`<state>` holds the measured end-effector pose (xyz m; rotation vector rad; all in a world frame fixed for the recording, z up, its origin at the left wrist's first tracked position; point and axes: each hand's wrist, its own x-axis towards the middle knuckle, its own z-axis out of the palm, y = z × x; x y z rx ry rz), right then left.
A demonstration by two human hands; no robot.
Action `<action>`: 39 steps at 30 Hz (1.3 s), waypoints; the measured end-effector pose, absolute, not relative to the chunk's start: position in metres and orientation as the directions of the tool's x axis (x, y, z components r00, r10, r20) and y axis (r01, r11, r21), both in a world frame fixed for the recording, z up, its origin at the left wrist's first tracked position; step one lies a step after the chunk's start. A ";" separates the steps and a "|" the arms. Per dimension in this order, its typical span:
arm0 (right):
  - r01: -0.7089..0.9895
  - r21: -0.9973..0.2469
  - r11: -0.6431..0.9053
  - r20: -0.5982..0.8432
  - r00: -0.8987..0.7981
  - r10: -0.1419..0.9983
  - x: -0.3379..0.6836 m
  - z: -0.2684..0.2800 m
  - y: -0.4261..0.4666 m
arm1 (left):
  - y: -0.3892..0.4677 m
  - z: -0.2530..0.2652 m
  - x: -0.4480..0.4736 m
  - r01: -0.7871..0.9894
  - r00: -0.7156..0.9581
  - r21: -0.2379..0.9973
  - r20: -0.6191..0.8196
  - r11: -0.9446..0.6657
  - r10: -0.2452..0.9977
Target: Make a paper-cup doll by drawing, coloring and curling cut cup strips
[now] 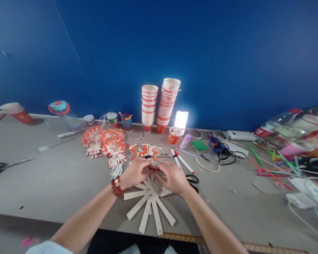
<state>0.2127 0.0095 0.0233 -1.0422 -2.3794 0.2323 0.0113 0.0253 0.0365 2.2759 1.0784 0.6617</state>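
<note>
A paper cup cut into long strips (147, 215) lies splayed like a sunburst before me, its white inner side up. Faint drawn marks show at its round middle. At its far side, my left hand (137, 173) and my right hand (171, 175) meet fingertip to fingertip. Both pinch a small reddish piece, which looks like the end of one of the strips; the fingers partly hide it. Close to my right wrist lie black-handled scissors (193, 179), partly covered, and a red-capped marker (184, 162). Orange and white paper scraps (144, 151) are heaped just beyond my hands.
Two tall stacks of paper cups (149, 106) stand against the blue wall, beside a lit phone (181, 121). Finished-looking paper figures (106, 141) lie to the left. At right are a blue glue gun (216, 143) with a black cord, and a cluttered pile with a bottle (277, 123).
</note>
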 end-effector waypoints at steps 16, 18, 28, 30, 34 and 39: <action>0.596 -0.451 0.665 0.349 -0.568 0.746 0.211 0.023 0.011 | 0.021 0.038 0.012 0.617 0.590 0.466 0.261 -0.635 0.764; 0.605 -0.443 0.661 0.354 -0.560 0.749 0.211 0.023 0.010 | 0.022 0.037 0.012 0.602 0.597 0.491 0.247 -0.630 0.763; 0.637 -0.439 0.634 0.303 -0.559 0.772 0.214 0.026 0.008 | 0.023 0.033 0.013 0.538 0.550 0.640 0.227 -0.549 0.804; 0.641 -0.429 0.636 0.292 -0.568 0.769 0.214 0.026 0.009 | 0.023 0.034 0.014 0.550 0.528 0.647 0.220 -0.528 0.820; 0.664 -0.393 0.636 0.300 -0.561 0.771 0.213 0.025 0.009 | 0.022 0.035 0.015 0.569 0.521 0.638 0.209 -0.519 0.828; 0.686 -0.354 0.636 0.319 -0.551 0.771 0.212 0.023 0.008 | 0.022 0.035 0.014 0.557 0.523 0.660 0.193 -0.505 0.830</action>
